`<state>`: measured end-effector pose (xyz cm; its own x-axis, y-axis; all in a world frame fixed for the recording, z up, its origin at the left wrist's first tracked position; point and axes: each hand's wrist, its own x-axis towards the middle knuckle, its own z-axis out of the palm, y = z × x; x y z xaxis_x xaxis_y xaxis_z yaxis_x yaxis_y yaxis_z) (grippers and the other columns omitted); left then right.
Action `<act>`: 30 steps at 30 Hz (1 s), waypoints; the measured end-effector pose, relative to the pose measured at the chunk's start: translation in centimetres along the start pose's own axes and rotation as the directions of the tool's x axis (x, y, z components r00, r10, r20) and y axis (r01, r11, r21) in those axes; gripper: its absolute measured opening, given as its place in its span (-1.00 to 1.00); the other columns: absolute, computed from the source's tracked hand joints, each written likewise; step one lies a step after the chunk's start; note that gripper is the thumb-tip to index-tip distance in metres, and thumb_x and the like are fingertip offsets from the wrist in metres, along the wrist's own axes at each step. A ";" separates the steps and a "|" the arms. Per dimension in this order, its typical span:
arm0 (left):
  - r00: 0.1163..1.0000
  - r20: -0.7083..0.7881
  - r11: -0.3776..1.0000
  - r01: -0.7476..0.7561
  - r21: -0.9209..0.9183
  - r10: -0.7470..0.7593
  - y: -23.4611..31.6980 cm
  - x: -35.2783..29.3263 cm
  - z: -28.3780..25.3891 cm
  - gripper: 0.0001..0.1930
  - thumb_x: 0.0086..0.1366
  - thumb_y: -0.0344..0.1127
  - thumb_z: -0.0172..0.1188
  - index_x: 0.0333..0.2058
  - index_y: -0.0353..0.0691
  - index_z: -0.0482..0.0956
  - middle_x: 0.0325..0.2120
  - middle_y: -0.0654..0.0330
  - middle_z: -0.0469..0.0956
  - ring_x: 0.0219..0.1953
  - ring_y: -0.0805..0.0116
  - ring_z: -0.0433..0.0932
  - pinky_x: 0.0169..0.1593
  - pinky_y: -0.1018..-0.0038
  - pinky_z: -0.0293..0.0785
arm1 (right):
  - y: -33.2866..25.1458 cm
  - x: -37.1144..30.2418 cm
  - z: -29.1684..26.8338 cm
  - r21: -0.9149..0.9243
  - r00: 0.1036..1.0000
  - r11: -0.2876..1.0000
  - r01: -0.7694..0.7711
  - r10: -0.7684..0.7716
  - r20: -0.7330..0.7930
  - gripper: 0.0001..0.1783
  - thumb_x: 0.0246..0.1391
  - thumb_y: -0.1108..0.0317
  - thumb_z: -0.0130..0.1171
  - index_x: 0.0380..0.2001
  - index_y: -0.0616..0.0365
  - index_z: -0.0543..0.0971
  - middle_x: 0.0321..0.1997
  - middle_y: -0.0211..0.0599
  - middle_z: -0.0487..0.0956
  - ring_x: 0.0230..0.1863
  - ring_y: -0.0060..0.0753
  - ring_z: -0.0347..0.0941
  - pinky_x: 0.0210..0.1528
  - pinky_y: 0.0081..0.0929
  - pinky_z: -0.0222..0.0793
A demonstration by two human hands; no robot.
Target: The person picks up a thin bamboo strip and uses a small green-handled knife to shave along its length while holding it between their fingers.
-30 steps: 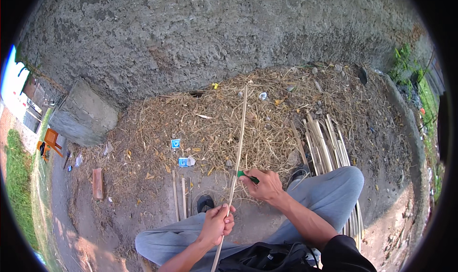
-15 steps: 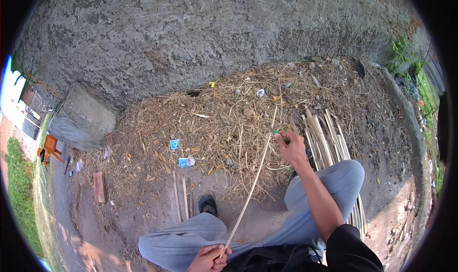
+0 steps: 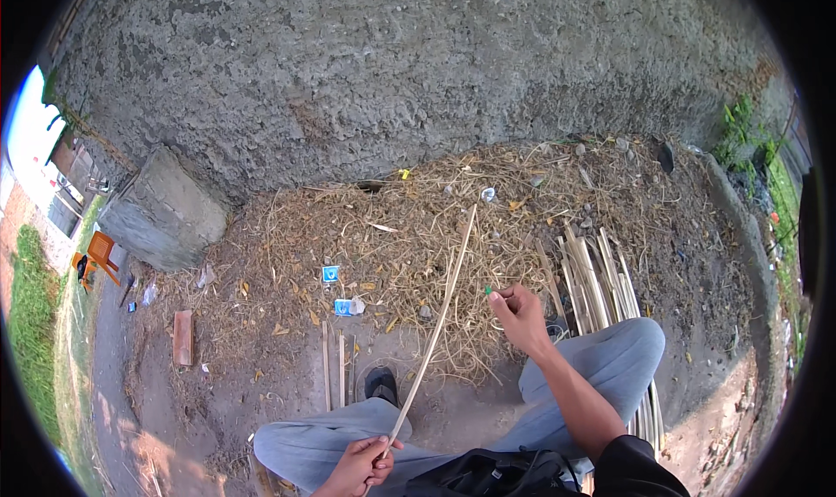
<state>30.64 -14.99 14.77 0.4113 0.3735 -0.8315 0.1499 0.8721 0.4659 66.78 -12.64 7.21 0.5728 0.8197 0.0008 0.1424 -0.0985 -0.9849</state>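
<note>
A long pale wooden strip (image 3: 433, 340) slants upward and away from my lap, its far end over the shavings. Its near end is gripped in my left hand (image 3: 361, 464), fingers closed around it above my left thigh. My right hand (image 3: 522, 318) is closed on a small green-handled knife (image 3: 488, 290), of which only a bit of green shows; the blade cannot be made out now. This hand is to the right of the strip, apart from it, above my right knee.
Curly shavings (image 3: 418, 270) cover the ground up to a rough grey wall (image 3: 435, 70). Several cut strips (image 3: 595, 279) lie by my right leg, and a few more (image 3: 327, 366) by my left foot. Farther left are a brick (image 3: 182, 338), a concrete block (image 3: 165, 214) and an orange chair (image 3: 102, 251).
My right hand has drawn back toward me and away from the strip. The strip's far end has swung left, and my left hand has shifted slightly left. The view has tilted a little.
</note>
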 end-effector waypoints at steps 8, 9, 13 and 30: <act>0.988 0.095 0.992 -0.122 -0.018 0.123 2.4 3.9 1.7 -0.71 0.52 -0.17 -0.14 -0.13 -0.28 0.44 -0.65 0.37 0.21 -0.72 0.64 0.09 -0.68 0.64 0.04 | -5.9 -2.0 -1.3 0.083 0.980 0.997 -0.003 -0.014 0.196 -0.75 0.29 0.28 0.13 -0.22 0.30 0.49 -0.58 -0.61 0.39 -0.59 -0.86 0.15 -0.61 -0.69 -0.01; 0.986 0.107 0.992 -0.124 -0.015 0.125 2.6 4.3 1.9 -0.71 0.52 -0.16 -0.14 -0.12 -0.27 0.43 -0.64 0.37 0.21 -0.72 0.64 0.10 -0.67 0.64 0.05 | -6.2 -1.9 -1.5 0.118 0.979 0.993 -0.011 -0.014 0.204 -0.75 0.28 0.26 0.14 -0.23 0.29 0.49 -0.59 -0.62 0.38 -0.62 -0.85 0.15 -0.63 -0.68 0.01; 0.980 0.139 0.990 -0.137 -0.039 0.141 3.0 5.3 3.0 -0.71 0.52 -0.15 -0.15 -0.10 -0.26 0.42 -0.63 0.36 0.22 -0.71 0.65 0.10 -0.66 0.64 0.05 | -7.4 -2.1 -1.3 0.279 0.928 0.890 -0.360 0.309 0.210 -0.74 0.25 0.22 0.19 -0.27 0.24 0.49 -0.63 -0.61 0.35 -0.69 -0.81 0.15 -0.69 -0.65 0.04; 0.956 0.118 0.864 -0.294 0.408 0.270 -1.4 10.2 0.6 -0.82 0.41 -0.35 0.09 -0.12 -0.33 0.47 -0.57 0.32 0.39 -0.65 0.61 0.32 -0.62 0.56 0.35 | -0.7 -3.2 0.7 0.266 0.918 0.882 -0.388 0.346 0.194 -0.67 0.22 0.22 0.22 -0.54 0.20 0.50 -0.72 -0.61 0.30 -0.72 -0.79 0.08 -0.71 -0.59 -0.08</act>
<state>35.19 -12.62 5.81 0.5399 0.5546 -0.6332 0.3757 0.5144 0.7709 64.28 -14.78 7.82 0.4189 0.8277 -0.3734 -0.3115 -0.2553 -0.9153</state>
